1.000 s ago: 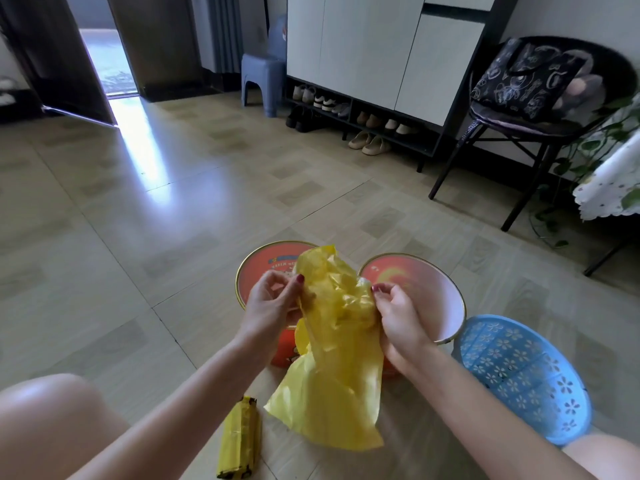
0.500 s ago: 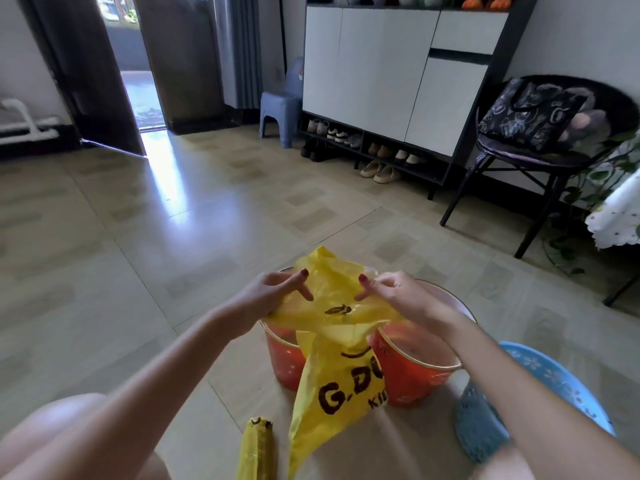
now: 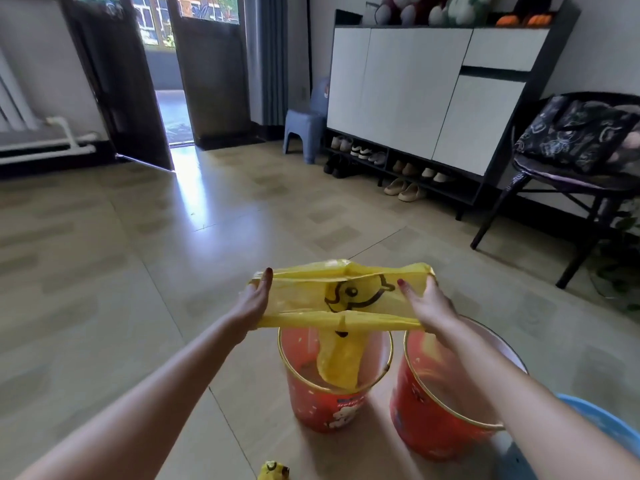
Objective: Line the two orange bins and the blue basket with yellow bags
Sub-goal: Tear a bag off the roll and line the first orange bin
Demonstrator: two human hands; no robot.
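Two orange bins stand side by side on the floor, the left bin and the right bin. A yellow bag with a black duck print is stretched wide open above the left bin, its bottom hanging down inside that bin. My left hand is inside the bag's mouth at its left end, fingers spread, pulling outward. My right hand does the same at the right end. A sliver of the blue basket shows at the lower right, partly hidden by my right arm.
A yellow roll of bags lies on the floor at the bottom edge. A shoe cabinet, a blue stool and a black chair line the right wall. An open door is at the back left.
The bag's mouth has been spread from a bunched bundle into a wide opening, and its bottom has dropped into the left orange bin. The camera has tilted up.
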